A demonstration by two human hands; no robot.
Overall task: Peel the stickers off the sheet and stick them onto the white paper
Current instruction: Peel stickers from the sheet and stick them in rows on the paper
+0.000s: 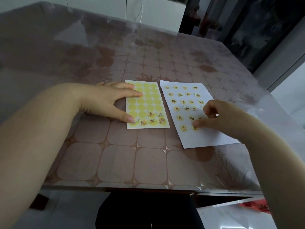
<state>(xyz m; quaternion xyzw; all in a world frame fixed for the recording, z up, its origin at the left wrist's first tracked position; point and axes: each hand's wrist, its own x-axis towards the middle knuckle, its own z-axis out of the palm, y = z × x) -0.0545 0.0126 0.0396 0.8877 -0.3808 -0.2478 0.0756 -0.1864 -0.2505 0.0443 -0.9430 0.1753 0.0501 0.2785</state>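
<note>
A yellow sticker sheet (149, 103) lies flat on the table, most of its circles bare, with several printed stickers left along its near rows. My left hand (105, 101) rests on its left edge, fingers and thumb spread straight. To the right lies the white paper (206, 138), carrying several round stickers in rows. My right hand (214, 116) is over the paper's lower right part. Its thumb presses down on a sticker (195, 128) in the nearest row, while the other fingers are curled above.
The table (115, 162) has a pink tile-pattern cloth under a clear cover. Its near edge runs along the bottom, with dark clothing below it. A dark cabinet and a white wall stand beyond the far right corner.
</note>
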